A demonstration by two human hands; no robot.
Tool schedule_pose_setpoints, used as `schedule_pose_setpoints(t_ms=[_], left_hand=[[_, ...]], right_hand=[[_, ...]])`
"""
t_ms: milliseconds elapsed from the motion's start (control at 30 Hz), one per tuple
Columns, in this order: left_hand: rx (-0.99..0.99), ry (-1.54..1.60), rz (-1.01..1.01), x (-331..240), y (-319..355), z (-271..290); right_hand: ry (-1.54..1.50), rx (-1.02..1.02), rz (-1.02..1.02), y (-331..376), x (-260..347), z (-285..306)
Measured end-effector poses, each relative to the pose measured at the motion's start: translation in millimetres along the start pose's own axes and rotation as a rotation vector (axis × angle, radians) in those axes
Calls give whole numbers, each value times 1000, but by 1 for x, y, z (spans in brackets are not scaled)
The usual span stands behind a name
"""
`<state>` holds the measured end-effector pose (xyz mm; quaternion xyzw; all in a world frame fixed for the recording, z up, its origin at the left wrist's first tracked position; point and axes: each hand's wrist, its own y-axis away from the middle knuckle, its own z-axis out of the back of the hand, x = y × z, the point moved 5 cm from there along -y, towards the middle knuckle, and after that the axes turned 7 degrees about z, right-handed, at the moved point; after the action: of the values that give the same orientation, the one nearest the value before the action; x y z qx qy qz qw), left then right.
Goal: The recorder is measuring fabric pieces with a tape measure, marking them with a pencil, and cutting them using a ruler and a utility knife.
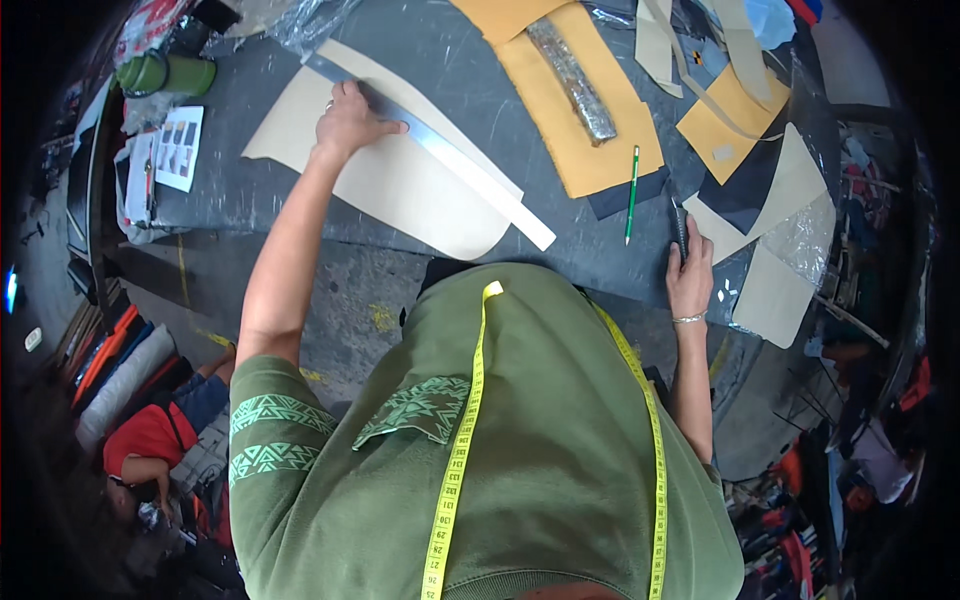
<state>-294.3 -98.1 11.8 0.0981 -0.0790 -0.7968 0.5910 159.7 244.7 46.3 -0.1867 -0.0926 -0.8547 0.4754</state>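
My left hand (pixel 350 122) is on a long metal ruler (pixel 450 158), with its fingers bent at the ruler's far edge and the thumb stretched along it. Under the ruler lies a large beige sheet (pixel 400 200) with one rounded corner, and the ruler's near end sticks out past it. By the table's near edge on the right, my right hand (pixel 690 278) has its fingers around a dark-handled utility knife (pixel 680 228), which points away from me. Left of the knife, a green pencil (pixel 632 195) rests partly over the yellow-orange sheet (pixel 570 110) and a dark scrap (pixel 630 195).
A wrapped bar-shaped block (pixel 572 80) lies on the yellow-orange sheet. Beige cut pieces (pixel 775 295) and clear plastic (pixel 800 245) cover the dark table's right side. At left are a green container (pixel 165 75) and papers (pixel 180 148). Another person in red (pixel 150 440) is at lower left.
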Motion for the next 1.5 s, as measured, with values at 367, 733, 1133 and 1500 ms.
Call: schedule_pose_setpoints(t_ms=[367,733,1133,1500], left_hand=[[180,-114,-861,-69,-28,22],[322,-11,-1141,-71,-42,35],[522,27,-1107,-69,-59,28],[517,155,-1213,-103,-58,81]], right_hand=[[-108,-79,-31,-47,58,-25],[-152,-160,-366,-59,60,-57],[-332,-194,-172,-34,177,-79],[-343,-77,-330,-25,195,-96]])
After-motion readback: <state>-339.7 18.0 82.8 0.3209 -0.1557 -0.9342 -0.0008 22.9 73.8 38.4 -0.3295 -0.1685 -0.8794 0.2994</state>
